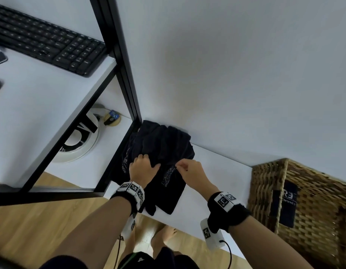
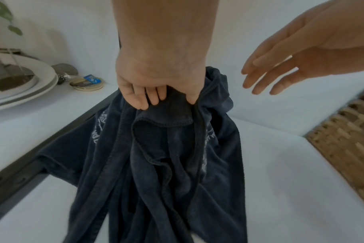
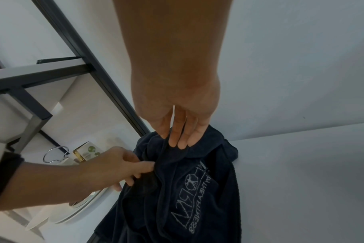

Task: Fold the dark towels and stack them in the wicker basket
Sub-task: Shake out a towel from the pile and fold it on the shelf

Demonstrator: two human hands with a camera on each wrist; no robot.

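A heap of dark towels with white lettering lies on the white tabletop, against the wall and the black frame. My left hand grips a bunched fold at the heap's top, fingers curled round the cloth. My right hand is just to its right with straight fingers at the towel's upper edge. In the left wrist view the right hand is spread and holds nothing. The wicker basket stands on the right, and a dark piece with white letters shows at it.
A black metal shelf frame rises left of the towels. Beyond it are stacked white plates and a small round tin. A black keyboard lies on the upper shelf. White wall behind; wooden floor below the table edge.
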